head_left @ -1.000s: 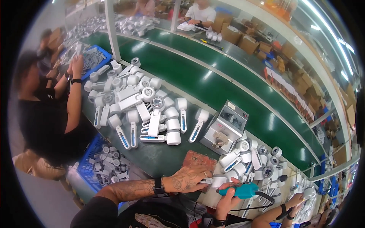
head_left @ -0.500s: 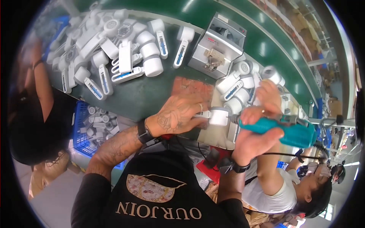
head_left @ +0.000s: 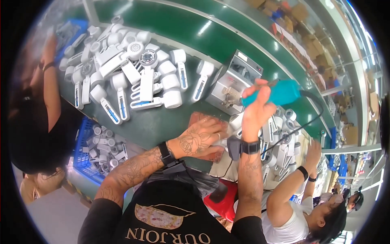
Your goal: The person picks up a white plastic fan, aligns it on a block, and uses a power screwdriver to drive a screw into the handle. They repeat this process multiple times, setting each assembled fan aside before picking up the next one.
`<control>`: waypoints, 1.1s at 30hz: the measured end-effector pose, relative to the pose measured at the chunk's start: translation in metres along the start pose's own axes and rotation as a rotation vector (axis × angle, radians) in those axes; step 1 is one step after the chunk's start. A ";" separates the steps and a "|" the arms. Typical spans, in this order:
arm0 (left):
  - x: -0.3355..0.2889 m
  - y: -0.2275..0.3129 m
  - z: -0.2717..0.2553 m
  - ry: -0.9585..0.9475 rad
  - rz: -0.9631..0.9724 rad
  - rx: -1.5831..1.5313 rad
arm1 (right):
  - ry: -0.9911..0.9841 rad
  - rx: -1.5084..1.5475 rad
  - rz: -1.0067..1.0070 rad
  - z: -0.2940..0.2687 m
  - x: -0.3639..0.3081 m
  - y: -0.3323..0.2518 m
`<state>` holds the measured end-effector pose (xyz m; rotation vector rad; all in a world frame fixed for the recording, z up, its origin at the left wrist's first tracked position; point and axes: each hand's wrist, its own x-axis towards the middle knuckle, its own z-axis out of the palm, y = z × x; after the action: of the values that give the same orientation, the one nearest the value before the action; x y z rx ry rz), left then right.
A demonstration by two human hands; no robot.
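Right hand (head_left: 255, 106) raised above the counter (head_left: 162, 124), fist closed around a teal driver (head_left: 273, 94), thumb over the top, tool lying roughly level with its tip pointing left toward a grey metal box (head_left: 235, 83). Black cable (head_left: 315, 107) looping off the driver's right end and down past the wrist. Black band (head_left: 248, 147) on that wrist.

Left hand (head_left: 200, 137) palm-down on a brown mat (head_left: 207, 120), fingers curled over a white part (head_left: 225, 138) at the mat's right edge; grip on it closed, most of the part hidden beneath the fingers. Black watch (head_left: 165, 152) on the left wrist.

Driver well above the part, not touching it.

Up-left on the green counter, a heap of white handheld fans (head_left: 134, 69), several with blue strips on the handles, lying in all directions. Behind them, a green belt (head_left: 227, 36) running diagonally. More white parts (head_left: 280, 134) crowded right of the mat. Blue crate (head_left: 97, 148) of small white pieces below the counter edge at left. Red object (head_left: 221, 199) low between the forearms, kind unclear.

Another person's arm (head_left: 48, 93) reaching in at far left. A second person's hand (head_left: 313, 151) lower right, on the white parts, black band at the wrist.
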<state>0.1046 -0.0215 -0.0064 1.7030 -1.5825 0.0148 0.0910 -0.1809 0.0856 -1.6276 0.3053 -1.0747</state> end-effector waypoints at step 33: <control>0.012 -0.015 -0.009 0.034 0.030 -0.015 | -0.040 0.128 0.088 -0.054 -0.069 -0.004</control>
<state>0.1247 -0.0277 -0.0024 1.6586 -1.5793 0.0469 0.0103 -0.1676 0.0546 -1.5058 0.2738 -0.9740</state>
